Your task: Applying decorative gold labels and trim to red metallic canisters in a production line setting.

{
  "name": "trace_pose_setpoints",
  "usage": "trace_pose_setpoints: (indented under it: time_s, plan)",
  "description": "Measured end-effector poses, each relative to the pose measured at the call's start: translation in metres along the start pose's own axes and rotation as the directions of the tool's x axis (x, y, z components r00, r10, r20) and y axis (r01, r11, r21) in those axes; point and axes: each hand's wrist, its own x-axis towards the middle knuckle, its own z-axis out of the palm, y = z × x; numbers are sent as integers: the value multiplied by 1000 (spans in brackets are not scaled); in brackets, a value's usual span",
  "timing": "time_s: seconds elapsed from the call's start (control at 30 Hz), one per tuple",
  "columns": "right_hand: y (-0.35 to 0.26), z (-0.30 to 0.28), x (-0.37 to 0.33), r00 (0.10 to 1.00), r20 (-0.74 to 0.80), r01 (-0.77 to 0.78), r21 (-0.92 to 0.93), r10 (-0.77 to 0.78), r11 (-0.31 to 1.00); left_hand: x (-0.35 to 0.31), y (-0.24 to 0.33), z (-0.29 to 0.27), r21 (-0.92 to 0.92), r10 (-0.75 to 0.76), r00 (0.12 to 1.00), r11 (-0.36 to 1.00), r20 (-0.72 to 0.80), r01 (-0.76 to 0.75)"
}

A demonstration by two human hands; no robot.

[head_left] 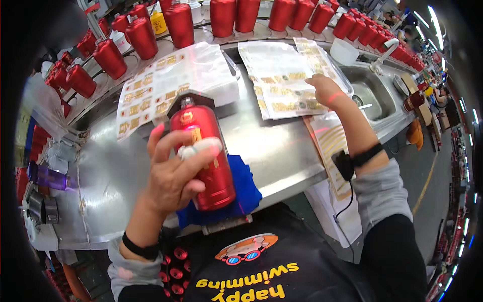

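A red bottle [214, 183] with gold markings lies tilted on a blue cloth [246, 183], its neck toward a dark angled holder [204, 99]. My left hand [173, 176] is over the bottle's left side and front, fingers spread; one finger has a white wrapping and lies across the bottle. To the right, my right hand [326, 90] reaches onto white sheets with gold stickers [282, 93]. Its thumb and forefinger come together at a sticker strip; whatever is between them is too small to make out.
Another sheet of gold stickers [138, 95] lies at the left of the metal table [271, 146]. Red bottles [179, 25] line a curved conveyor behind. At right are a sink [375, 93] and a white bowl [344, 52]. A purple jar [48, 176] stands far left.
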Motion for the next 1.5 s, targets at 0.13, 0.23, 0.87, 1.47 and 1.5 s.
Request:
trace_pose_setpoints:
  time_s: [0.13, 0.23, 0.87, 1.47, 1.5]
  plan:
    - [13, 6, 74, 973, 219, -38, -162, 73, 986, -12, 5, 2, 61, -39, 999, 997, -7, 39]
    - [35, 22, 131, 990, 101, 118, -188, -100, 975, -23, 9, -4, 37, -104, 995, 994, -3, 104]
    - [110, 36, 243, 979, -149, 131, -50, -137, 990, -54, 4, 6, -145, -317, 945, 942, -80, 303]
    - [10, -51, 180, 799, -365, 442, -183, -478, 878, -47, 19, 12, -4, -228, 960, 973, -162, 230]
    - [-3, -70, 156, 794, -353, 477, -144, -495, 867, -43, 21, 15, -16, -201, 967, 979, -157, 201]
